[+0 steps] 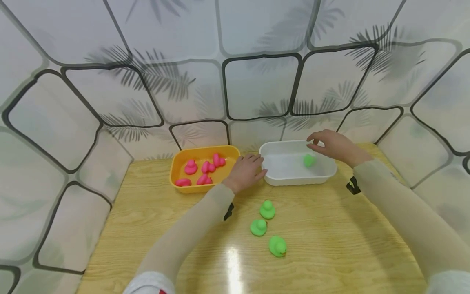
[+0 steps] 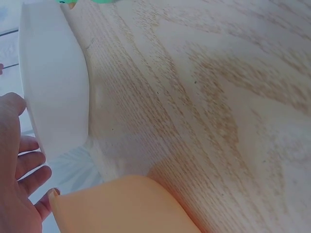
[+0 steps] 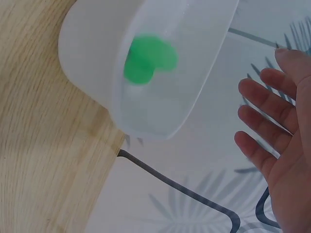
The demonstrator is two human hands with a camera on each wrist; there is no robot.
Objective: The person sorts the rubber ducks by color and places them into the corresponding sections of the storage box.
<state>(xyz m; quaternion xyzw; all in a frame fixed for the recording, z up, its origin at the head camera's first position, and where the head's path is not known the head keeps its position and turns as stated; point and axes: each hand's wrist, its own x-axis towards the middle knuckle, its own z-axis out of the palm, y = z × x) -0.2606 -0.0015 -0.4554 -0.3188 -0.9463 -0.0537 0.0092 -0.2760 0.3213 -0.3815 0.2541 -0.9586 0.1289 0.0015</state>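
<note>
A white tray (image 1: 324, 173) stands at the back of the wooden table, with one green duck (image 1: 309, 160) blurred inside it, also seen as the green duck (image 3: 146, 60) in the right wrist view. My right hand (image 1: 332, 145) hovers above the tray's far rim, fingers spread and holding nothing. My left hand (image 1: 247, 170) lies on the table between the white tray and an orange tray (image 1: 176, 163), fingers relaxed against the white tray's left end. Three green ducks (image 1: 267, 209) sit on the table in front.
The orange tray holds several pink ducks (image 1: 190, 167). A patterned white screen (image 1: 257, 81) walls in the table at the back and both sides. Bare wood table (image 1: 330, 245) stretches toward me.
</note>
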